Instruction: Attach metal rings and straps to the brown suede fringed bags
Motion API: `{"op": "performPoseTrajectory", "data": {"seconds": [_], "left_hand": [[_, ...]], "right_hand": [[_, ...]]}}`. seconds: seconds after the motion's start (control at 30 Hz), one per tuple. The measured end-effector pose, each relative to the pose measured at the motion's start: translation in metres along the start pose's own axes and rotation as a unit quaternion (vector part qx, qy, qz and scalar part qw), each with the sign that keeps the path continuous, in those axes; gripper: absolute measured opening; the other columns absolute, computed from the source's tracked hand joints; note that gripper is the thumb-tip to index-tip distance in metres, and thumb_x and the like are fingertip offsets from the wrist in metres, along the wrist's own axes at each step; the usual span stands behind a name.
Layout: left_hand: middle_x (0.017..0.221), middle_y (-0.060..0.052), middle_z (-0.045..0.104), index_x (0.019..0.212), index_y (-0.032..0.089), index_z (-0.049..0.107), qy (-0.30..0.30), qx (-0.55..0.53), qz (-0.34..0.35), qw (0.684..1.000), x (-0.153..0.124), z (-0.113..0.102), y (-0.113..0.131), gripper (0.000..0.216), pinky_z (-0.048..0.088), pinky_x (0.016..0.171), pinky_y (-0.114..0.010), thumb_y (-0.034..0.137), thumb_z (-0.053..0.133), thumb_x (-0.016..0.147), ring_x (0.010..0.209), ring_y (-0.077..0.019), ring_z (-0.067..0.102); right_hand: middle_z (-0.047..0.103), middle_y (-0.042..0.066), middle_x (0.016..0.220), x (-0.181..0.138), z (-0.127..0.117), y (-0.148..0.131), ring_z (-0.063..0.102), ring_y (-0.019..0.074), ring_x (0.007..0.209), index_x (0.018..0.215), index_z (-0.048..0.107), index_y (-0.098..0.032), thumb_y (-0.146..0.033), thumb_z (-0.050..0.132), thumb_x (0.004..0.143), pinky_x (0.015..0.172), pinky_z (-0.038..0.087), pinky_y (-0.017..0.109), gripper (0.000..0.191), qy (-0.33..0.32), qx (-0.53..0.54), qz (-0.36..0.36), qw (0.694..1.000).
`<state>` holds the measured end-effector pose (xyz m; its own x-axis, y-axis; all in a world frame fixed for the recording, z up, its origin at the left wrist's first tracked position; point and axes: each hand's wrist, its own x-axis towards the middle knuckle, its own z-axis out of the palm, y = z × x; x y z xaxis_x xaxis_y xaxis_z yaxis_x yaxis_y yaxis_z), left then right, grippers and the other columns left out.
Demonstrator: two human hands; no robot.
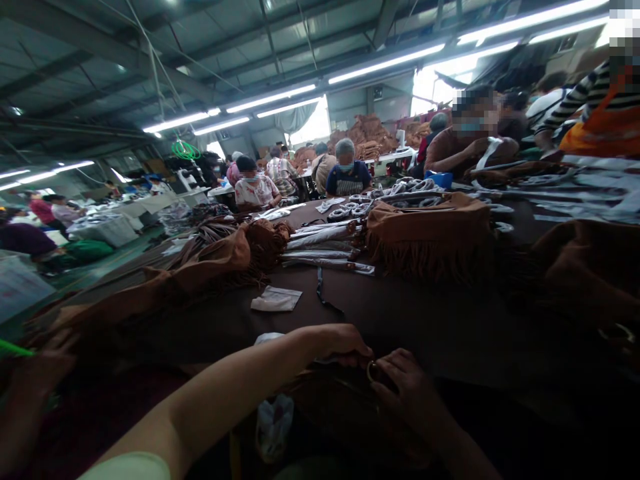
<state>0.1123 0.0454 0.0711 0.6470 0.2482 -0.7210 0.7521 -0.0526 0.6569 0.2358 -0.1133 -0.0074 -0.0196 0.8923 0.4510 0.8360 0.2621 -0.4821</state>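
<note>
My left hand (347, 343) reaches in from the lower left with its fingers curled down and pressed together; what they grip is hidden in shadow. Close beside it, my right hand (407, 383) closes thumb and fingers around a gold-coloured metal ring (371, 371). Below both hands lies dark brown material (330, 407), probably part of a bag, though its shape is lost in the dark. White wrapping (274, 423) shows under my left forearm. Farther in on the table are a small white packet (277, 299) and a dark strap (323, 293).
A brown fringed bag (430, 223), white-wrapped straps (325, 243) and more brown fringed pieces (220, 253) cover the far side of the dark table (425, 313). Another person's hand (45, 373) is at the left edge. Several people sit across the table.
</note>
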Motion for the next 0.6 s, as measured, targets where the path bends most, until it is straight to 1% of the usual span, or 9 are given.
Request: {"op": "performPoseTrajectory", "data": {"seconds": [0.27, 0.37, 0.47, 0.53, 0.6], "left_hand": [[0.045, 0.003, 0.045, 0.054, 0.014, 0.059, -0.037, 0.067, -0.023, 0.997, -0.002, -0.004, 0.005, 0.041, 0.026, 0.044, -0.02, 0.052, 0.069, 0.069, 0.042, -0.0073, 0.036], [0.044, 0.003, 0.045, 0.055, 0.015, 0.06, -0.062, 0.095, -0.033, 0.993, -0.001, -0.006, 0.005, 0.035, 0.027, 0.044, -0.021, 0.045, 0.068, 0.071, 0.041, -0.0079, 0.036], [0.044, 0.003, 0.046, 0.055, 0.015, 0.062, -0.085, 0.125, -0.043, 0.988, 0.002, -0.008, 0.005, 0.029, 0.027, 0.044, -0.021, 0.038, 0.067, 0.071, 0.041, -0.0082, 0.037], [0.045, 0.003, 0.047, 0.056, 0.015, 0.062, -0.097, 0.145, -0.049, 0.983, 0.006, -0.01, 0.004, 0.025, 0.028, 0.044, -0.021, 0.035, 0.068, 0.069, 0.042, -0.0084, 0.037], [0.047, 0.003, 0.048, 0.057, 0.015, 0.063, -0.108, 0.163, -0.054, 0.979, 0.009, -0.011, 0.001, 0.022, 0.029, 0.044, -0.02, 0.033, 0.069, 0.067, 0.043, -0.009, 0.039]], "right_hand": [[0.064, 0.005, 0.103, -0.004, -0.004, 0.002, 0.056, 0.0224, 0.102, 0.104, 0.061, -0.022, -0.03, 0.061, 0.086, 0.092, 0.046, 0.041, 0.019, -0.065, 0.036, 0.008, 0.997], [0.064, 0.006, 0.106, -0.005, -0.004, 0.002, 0.055, 0.0235, 0.105, 0.106, 0.061, -0.022, -0.031, 0.061, 0.087, 0.095, 0.045, 0.042, 0.021, -0.082, 0.035, -0.01, 0.996], [0.065, 0.006, 0.108, -0.006, -0.005, 0.0, 0.056, 0.0238, 0.106, 0.111, 0.06, -0.023, -0.031, 0.061, 0.087, 0.101, 0.041, 0.045, 0.025, -0.093, 0.022, -0.035, 0.995], [0.065, 0.007, 0.108, -0.006, -0.007, -0.004, 0.057, 0.0233, 0.104, 0.113, 0.06, -0.023, -0.03, 0.059, 0.088, 0.098, 0.043, 0.043, 0.025, -0.104, 0.017, -0.042, 0.994], [0.065, 0.006, 0.108, -0.006, -0.008, -0.008, 0.058, 0.0219, 0.101, 0.112, 0.06, -0.022, -0.029, 0.059, 0.088, 0.09, 0.048, 0.038, 0.025, -0.118, 0.021, -0.041, 0.992]]}}
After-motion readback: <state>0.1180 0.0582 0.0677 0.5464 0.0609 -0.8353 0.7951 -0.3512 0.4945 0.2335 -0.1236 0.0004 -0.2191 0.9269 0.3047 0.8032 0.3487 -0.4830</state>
